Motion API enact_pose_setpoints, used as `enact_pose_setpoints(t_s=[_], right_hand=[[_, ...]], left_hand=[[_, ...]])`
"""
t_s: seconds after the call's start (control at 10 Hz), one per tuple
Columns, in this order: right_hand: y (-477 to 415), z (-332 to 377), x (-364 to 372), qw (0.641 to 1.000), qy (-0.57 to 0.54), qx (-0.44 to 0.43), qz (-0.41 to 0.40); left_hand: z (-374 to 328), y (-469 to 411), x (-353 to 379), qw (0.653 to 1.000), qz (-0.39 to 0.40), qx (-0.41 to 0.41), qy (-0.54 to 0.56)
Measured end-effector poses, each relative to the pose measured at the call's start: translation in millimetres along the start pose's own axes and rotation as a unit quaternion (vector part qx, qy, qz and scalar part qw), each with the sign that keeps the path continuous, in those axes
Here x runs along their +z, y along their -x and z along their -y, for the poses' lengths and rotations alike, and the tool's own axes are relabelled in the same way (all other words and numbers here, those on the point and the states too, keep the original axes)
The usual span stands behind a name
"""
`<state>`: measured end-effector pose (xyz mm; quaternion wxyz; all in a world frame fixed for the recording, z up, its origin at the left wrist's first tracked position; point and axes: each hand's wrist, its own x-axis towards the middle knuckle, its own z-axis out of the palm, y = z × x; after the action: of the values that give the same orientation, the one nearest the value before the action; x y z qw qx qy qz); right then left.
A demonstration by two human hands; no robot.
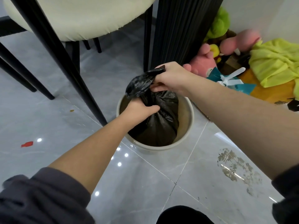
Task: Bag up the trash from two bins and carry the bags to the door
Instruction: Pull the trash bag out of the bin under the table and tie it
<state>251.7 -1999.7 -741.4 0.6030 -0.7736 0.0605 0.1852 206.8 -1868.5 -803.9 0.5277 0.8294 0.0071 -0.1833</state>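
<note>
A round cream bin (186, 136) stands on the grey tiled floor, and a black trash bag (161, 120) sits inside it with its top gathered into a bunch above the rim. My left hand (139, 110) grips the bag's neck at rim height. My right hand (171, 76) holds the bunched upper end of the bag just above. Only this one bin is in view.
A cream chair (77, 18) with black legs stands at the upper left, and a black ribbed column (182, 29) rises right behind the bin. Plush toys (242, 41), a yellow-green cloth (275, 62) and a teal package (233, 83) lie at the right. A red scrap (27, 144) lies on the floor at the left.
</note>
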Motion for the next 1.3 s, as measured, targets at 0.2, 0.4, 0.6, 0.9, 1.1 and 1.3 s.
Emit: enact_pose_setpoints(t_s=[0.2,0.4,0.6,0.9,1.1,1.3], right_hand=[[6,-5,-6,1.0,-0.016,0.004,0.002],[24,-35,-45,0.942,0.299,0.002,-0.153],[37,-81,-53,0.9,0.367,0.232,-0.047],[30,-82,-45,0.93,0.267,0.219,-0.13],[32,-77,-28,0.907,0.334,0.185,-0.176],[32,-87,-36,0.916,0.282,0.2,-0.201]], left_hand=[[-6,-5,11,0.997,-0.038,-0.006,0.061],[-13,-3,12,0.991,-0.032,-0.108,0.069],[-28,8,7,0.989,-0.078,-0.092,0.081],[-66,8,-12,0.988,-0.111,-0.053,0.097],[-84,4,-24,0.984,-0.104,-0.052,0.132],[-101,1,-37,0.984,-0.125,-0.026,0.126]])
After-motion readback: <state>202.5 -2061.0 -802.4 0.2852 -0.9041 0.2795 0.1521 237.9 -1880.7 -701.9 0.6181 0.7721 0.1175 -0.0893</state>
